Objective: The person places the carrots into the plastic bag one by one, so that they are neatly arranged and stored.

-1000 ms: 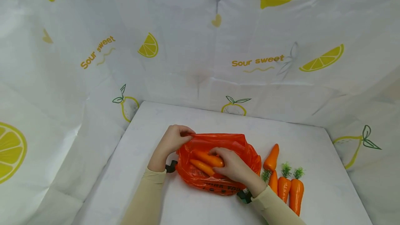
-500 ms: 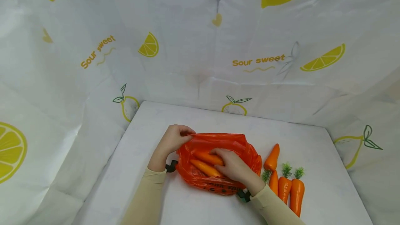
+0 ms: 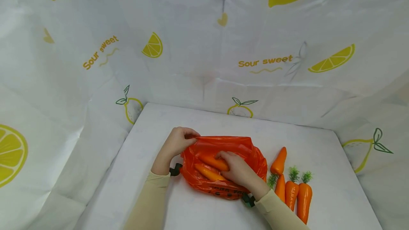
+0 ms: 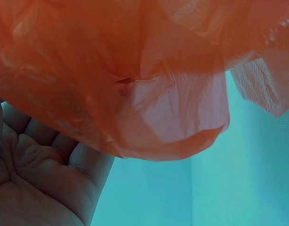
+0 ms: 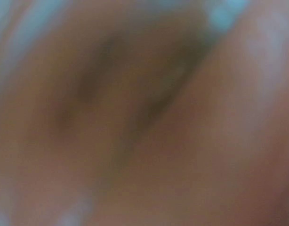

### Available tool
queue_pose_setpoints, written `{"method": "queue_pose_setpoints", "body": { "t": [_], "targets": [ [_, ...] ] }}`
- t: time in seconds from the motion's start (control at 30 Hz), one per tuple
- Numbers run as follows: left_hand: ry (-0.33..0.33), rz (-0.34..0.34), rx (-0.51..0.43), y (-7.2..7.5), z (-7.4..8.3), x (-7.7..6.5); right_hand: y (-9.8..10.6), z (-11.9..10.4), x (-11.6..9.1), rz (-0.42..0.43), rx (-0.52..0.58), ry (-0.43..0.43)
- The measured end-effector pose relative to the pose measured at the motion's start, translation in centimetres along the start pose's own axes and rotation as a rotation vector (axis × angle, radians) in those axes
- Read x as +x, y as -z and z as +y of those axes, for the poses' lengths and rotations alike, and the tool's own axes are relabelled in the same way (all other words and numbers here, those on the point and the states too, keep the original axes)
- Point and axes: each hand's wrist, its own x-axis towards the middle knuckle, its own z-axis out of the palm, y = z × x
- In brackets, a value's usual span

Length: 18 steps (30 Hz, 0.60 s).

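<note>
In the head view my left hand (image 3: 177, 143) pinches the upper left rim of a red plastic bag (image 3: 233, 143). The left wrist view shows the thin bag film (image 4: 182, 103) hanging over that palm (image 4: 45, 174). My right hand (image 3: 236, 166) is inside the bag's mouth, fingers curled over the right end of an orange carrot (image 3: 211, 160), thumb below it. A second carrot (image 3: 207, 172) lies just in front, its right end near the thumb. The right wrist view is too blurred to make out the grip.
Right of the bag lie several more carrots: one pointing away (image 3: 279, 160), one partly behind the right forearm (image 3: 280, 187), and two side by side with green tops (image 3: 291, 192). A white sheet printed with lemons (image 3: 204, 45) walls in the white table (image 3: 153, 116).
Inside the bag, more of the front carrot's right end shows beside my right thumb. My right hand has shifted only slightly. The left hand stays at the bag's rim.
</note>
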Motion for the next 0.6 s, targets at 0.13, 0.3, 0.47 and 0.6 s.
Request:
{"method": "queue_pose_setpoints", "body": {
  "t": [0.13, 0.3, 0.47, 0.6],
  "targets": [
    [-0.008, -0.003, 0.013, -0.01, 0.05, 0.01, -0.16, 0.17, 0.06, -0.002, -0.011, -0.002],
    [-0.004, -0.009, 0.009, -0.03, 0.02, -0.02, -0.07, 0.15, -0.11, -0.008, 0.006, -0.011],
    [-0.003, -0.006, 0.001, -0.02, 0.11, -0.07, 0.3, -0.06, -0.26, -0.013, 0.005, -0.018],
    [-0.009, -0.001, 0.0, 0.04, 0.15, -0.1, 0.79, -0.39, -0.31, -0.015, -0.004, -0.04]
  ]
}}
